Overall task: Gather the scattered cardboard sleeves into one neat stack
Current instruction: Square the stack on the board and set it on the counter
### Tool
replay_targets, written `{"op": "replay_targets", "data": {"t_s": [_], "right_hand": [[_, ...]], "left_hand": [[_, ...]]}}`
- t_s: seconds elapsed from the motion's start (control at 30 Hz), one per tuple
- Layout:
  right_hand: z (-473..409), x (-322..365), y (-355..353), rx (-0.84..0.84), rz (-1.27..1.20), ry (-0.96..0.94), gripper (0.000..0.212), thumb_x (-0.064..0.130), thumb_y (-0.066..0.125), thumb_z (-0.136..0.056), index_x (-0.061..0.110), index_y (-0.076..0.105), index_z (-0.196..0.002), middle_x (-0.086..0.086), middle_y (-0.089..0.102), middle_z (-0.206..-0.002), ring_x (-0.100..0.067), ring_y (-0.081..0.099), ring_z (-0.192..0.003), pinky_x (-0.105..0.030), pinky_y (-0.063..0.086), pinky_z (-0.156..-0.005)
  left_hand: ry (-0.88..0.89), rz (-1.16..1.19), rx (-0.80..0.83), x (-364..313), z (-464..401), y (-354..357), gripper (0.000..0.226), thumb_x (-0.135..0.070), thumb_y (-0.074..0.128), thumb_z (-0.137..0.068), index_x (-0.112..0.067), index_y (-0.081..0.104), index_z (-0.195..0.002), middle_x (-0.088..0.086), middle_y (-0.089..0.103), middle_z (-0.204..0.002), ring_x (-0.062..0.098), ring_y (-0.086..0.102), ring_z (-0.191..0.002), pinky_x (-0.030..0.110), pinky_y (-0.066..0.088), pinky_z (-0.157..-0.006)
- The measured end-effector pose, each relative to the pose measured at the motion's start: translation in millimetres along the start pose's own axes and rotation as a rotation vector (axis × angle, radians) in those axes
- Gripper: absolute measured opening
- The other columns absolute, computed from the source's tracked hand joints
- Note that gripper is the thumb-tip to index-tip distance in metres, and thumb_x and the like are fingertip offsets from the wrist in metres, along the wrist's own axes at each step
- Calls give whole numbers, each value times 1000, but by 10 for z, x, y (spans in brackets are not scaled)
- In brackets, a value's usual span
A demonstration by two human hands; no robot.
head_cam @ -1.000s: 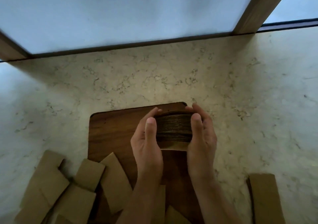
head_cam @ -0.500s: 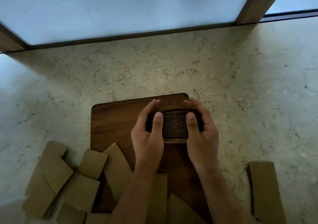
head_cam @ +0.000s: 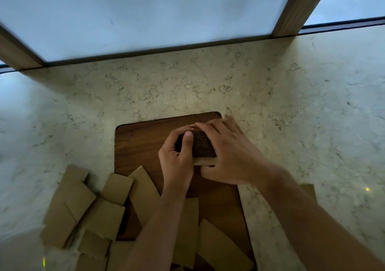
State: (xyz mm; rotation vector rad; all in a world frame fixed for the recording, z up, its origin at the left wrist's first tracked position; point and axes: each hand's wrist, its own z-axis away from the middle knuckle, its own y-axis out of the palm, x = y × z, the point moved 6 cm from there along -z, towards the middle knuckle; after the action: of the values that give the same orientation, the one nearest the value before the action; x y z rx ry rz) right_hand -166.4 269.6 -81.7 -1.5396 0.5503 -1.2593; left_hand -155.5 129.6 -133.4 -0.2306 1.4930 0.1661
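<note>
A thick stack of brown cardboard sleeves (head_cam: pixel 203 146) stands on its edge on a dark wooden board (head_cam: pixel 141 143). My left hand (head_cam: pixel 177 158) grips the stack's left side, thumb across its ribbed face. My right hand (head_cam: pixel 228 156) lies over the stack's top and right side, fingers reaching across to the left hand. Several loose flat sleeves (head_cam: pixel 87 206) lie overlapping at the lower left, partly on the board. More loose sleeves (head_cam: pixel 220 247) lie near the bottom edge between my forearms. One sleeve (head_cam: pixel 309 189) at the right is mostly hidden behind my right forearm.
The board rests on a pale marble counter (head_cam: pixel 291 114). A frosted window pane (head_cam: pixel 145 14) with wooden frame posts (head_cam: pixel 298 6) runs along the counter's far edge.
My right hand has shifted from the stack's right side to lie over its top, with the forearm now coming in from the lower right. The left hand keeps its grip.
</note>
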Motion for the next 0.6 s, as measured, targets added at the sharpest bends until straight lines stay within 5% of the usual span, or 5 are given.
{"op": "replay_targets", "data": {"t_s": [0.1, 0.23, 0.4, 0.53, 0.6], "right_hand": [[-159, 68, 42, 101, 218, -58, 80, 48, 74, -69, 14, 45, -135, -5, 55, -123, -23, 50, -116, -38, 40, -107], [-93, 125, -87, 84, 169, -23, 70, 44, 79, -70, 14, 52, -127, -3, 60, -116, -21, 57, -105, -32, 48, -94], [979, -416, -448, -194, -744, 568, 52, 48, 80, -65, 42, 54, -110, 15, 70, -92, -7, 71, -80, -23, 61, -60], [2225, -904, -468, -417, -1374, 895, 29, 22, 65, -89, 23, 65, -117, -2, 74, -97, -20, 72, -82, -33, 56, -67], [2647, -1022, -379, -458, -1480, 1022, 24, 20, 60, -87, 20, 69, -109, -6, 69, -92, -24, 65, -83, -35, 52, -68]], "left_hand": [[-29, -38, 1, -3, -4, -18, 19, -19, 59, -103, -17, 77, -110, -5, 76, -106, 5, 71, -96, 14, 55, -73], [-109, 24, 69, -157, 27, 21, 27, -10, 54, -107, -12, 71, -128, -2, 72, -117, 2, 69, -102, 16, 56, -79], [19, 60, 45, -527, 383, 76, 41, -35, 44, -107, -20, 58, -142, -24, 71, -120, -10, 65, -109, 8, 51, -89], [-189, 61, 203, -441, 1045, 602, 62, -53, 36, -103, -18, 51, -152, -2, 60, -151, 0, 55, -137, 10, 40, -105], [-313, 79, 356, -335, 1470, 933, 69, -59, 33, -100, -25, 42, -159, -7, 45, -164, -16, 46, -135, 5, 32, -102]]}}
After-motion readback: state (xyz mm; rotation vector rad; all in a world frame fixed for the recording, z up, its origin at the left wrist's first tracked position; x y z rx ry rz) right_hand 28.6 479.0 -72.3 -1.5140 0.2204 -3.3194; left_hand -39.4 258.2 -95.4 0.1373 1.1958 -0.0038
